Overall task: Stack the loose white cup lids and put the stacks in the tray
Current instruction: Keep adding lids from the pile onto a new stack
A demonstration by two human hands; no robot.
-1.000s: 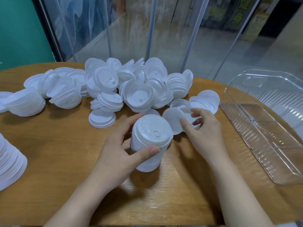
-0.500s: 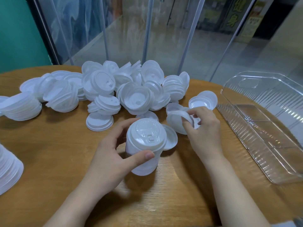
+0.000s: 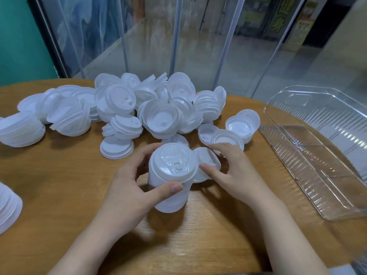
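My left hand (image 3: 129, 187) grips a tall stack of white lids (image 3: 170, 175) that stands on the wooden table (image 3: 59, 185), thumb in front and fingers behind. My right hand (image 3: 230, 173) holds a loose white lid (image 3: 206, 165) right beside the stack, thumb on its face and fingers behind it. A big heap of loose white lids (image 3: 151, 108) lies beyond both hands. The clear plastic tray (image 3: 317, 155) sits at the right with nothing visible in it.
More lid stacks lie at the left edge (image 3: 19, 130) and at the lower left (image 3: 8, 207). A short stack of upturned lids (image 3: 240, 126) sits between the heap and the tray. Glass panels rise behind the table's far edge.
My right hand picked a lid off the table near the heap and brought it down and left, up against the stack. The left hand kept its grip on the stack.
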